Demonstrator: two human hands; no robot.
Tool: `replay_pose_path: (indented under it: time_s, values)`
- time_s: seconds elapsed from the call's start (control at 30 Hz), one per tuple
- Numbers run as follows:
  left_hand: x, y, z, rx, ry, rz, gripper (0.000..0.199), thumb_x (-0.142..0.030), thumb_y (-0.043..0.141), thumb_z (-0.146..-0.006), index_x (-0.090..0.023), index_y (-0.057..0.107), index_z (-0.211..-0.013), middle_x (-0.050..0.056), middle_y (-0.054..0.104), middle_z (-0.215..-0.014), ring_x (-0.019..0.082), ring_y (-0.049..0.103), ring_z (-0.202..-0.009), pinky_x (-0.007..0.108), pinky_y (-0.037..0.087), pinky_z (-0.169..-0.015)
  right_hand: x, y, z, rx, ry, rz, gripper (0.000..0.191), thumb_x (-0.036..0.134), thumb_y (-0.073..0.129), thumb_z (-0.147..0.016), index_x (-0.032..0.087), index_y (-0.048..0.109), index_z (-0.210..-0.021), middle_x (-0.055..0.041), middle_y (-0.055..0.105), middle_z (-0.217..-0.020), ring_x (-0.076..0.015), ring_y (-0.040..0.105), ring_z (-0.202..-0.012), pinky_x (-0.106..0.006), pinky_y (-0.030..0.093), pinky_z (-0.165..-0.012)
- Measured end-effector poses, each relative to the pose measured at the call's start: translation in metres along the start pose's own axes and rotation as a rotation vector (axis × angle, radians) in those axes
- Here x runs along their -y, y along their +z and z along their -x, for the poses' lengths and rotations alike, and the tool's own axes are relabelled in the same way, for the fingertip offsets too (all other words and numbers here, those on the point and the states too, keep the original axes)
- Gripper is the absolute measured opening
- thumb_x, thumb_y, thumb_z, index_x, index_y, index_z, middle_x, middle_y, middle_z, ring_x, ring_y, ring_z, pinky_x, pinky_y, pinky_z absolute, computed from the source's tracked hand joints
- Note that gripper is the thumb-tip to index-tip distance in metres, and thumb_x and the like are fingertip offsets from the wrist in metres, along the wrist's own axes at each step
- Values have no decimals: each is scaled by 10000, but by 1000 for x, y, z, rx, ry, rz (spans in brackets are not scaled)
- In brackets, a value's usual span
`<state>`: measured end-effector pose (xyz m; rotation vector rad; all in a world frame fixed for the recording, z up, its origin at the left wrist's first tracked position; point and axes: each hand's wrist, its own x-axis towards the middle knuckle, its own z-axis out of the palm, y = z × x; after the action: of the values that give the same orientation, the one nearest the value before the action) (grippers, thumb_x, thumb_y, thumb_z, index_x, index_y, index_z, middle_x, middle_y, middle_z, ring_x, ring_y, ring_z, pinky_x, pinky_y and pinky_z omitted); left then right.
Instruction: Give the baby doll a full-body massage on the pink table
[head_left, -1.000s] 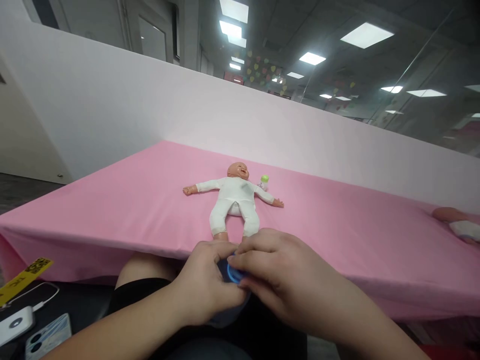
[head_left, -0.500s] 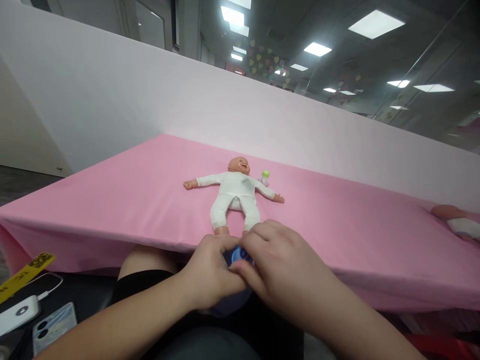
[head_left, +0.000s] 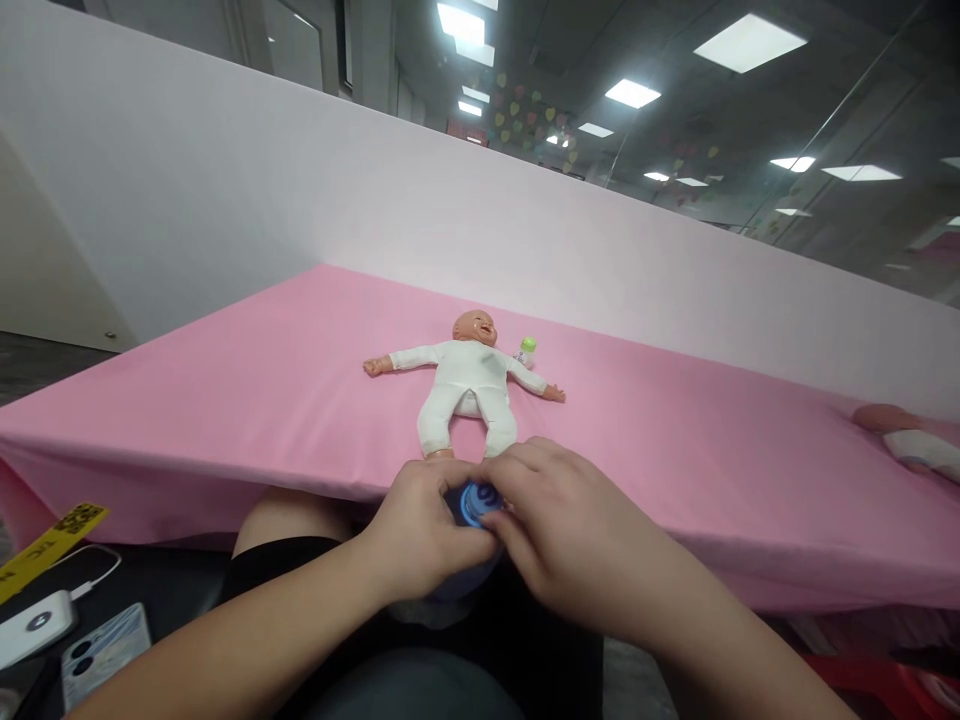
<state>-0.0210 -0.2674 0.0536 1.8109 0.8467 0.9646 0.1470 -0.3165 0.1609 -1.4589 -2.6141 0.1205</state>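
Note:
A bottle with a bluish body and a round blue top (head_left: 478,502) stands in front of my lap, at the table's near edge. My left hand (head_left: 425,530) is wrapped round its upper part, thumb across the near side. Fingers and thumb of my right hand (head_left: 551,520) pinch at the right side of the blue top. Most of the bottle's body is hidden by my hands. Just beyond lies a baby doll (head_left: 471,375) in a white suit, on its back with arms spread. A small bottle with a green cap (head_left: 526,351) is beside the doll's shoulder.
A pink cloth (head_left: 247,390) covers the table, backed by a white partition (head_left: 420,210). A second doll (head_left: 911,440) lies at the far right. On the lower left are a phone (head_left: 105,655), a white cabled device (head_left: 37,625) and a yellow strip (head_left: 52,545).
My right thumb has shifted up and right on the blue top, so more of the top shows. My left hand keeps its hold. The view has moved slightly.

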Motion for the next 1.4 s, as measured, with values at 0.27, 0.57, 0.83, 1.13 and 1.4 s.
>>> replay_pose_path:
  time_s: [0.27,0.57,0.83,1.13,1.4]
  values:
    - [14,10,-4,-58,13,-41,45,-205,690,-744,-192,685,-787,-4,638,-758,180,540,-775,291,438,-723,7,19,-14,49,28,411,277,316,551,-1075,99,723,-1063,-133,694,-933,-310,654,-848,-450,508,-784]
    - [12,14,-5,34,-24,28,85,-222,709,-728,-170,643,-734,-18,575,-682,143,481,-683,257,388,-604,-1,14,-12,63,203,159,309,431,598,-1020,146,709,-975,-92,718,-880,-264,660,-830,-383,457,-741]
    - [4,11,-5,116,47,14,74,-166,705,-691,-164,649,-739,-27,596,-716,131,494,-685,254,386,-621,-17,5,3,49,9,-25,102,261,609,-915,172,656,-933,-51,674,-886,-200,564,-802,-334,423,-747]
    - [5,20,-2,140,37,90,138,-164,727,-664,-170,594,-700,-33,549,-677,127,469,-665,255,369,-609,-37,22,11,-20,-106,4,192,350,668,-909,169,697,-967,-71,686,-932,-226,584,-846,-392,482,-863]
    - [-8,5,-9,390,150,109,213,-170,776,-621,-190,565,-652,-32,524,-682,140,484,-685,276,418,-682,-54,10,49,-123,-285,-70,444,628,834,-840,276,745,-1095,-98,563,-1508,-318,524,-1369,-497,382,-1202]
